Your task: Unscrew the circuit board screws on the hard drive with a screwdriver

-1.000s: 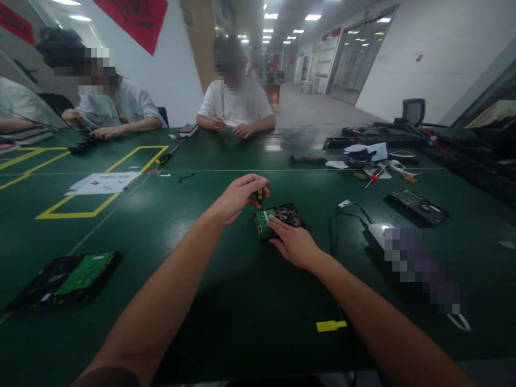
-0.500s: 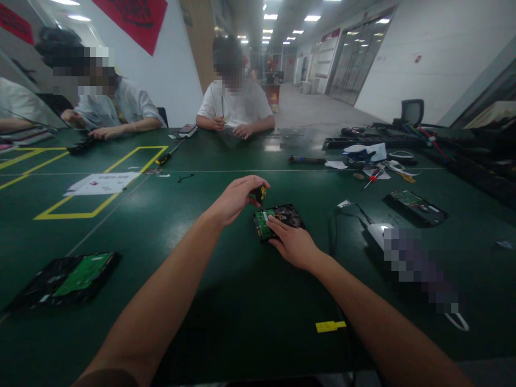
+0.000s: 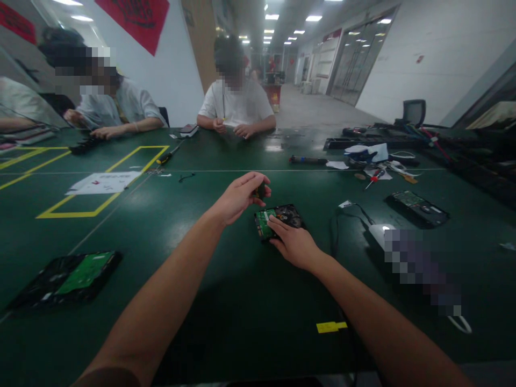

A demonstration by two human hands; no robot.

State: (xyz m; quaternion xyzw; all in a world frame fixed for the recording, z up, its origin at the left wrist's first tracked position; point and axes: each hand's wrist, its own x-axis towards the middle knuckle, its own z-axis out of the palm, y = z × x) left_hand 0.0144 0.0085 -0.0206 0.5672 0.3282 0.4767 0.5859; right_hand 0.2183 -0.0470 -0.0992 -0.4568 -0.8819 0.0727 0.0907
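Note:
A small hard drive (image 3: 287, 214) with a green circuit board facing up lies on the green table (image 3: 226, 301) in front of me. My left hand (image 3: 237, 196) hovers just above its far left corner, fingers pinched round the black and yellow handle of a small screwdriver (image 3: 260, 190) that stands upright over the drive. My right hand (image 3: 296, 244) rests on the drive's near edge, fingers pressed flat on the board and holding it down.
Another hard drive (image 3: 68, 277) lies at the near left, a third (image 3: 417, 207) at the right. A yellow tag (image 3: 331, 326) lies near the front edge. Tools and papers (image 3: 368, 161) clutter the far right. Two people (image 3: 236, 102) sit across the table. A paper sheet (image 3: 102, 183) lies inside yellow tape.
My left fingers have turned slightly round the screwdriver handle, so less of its yellow shows. The right hand and the drive have stayed in place.

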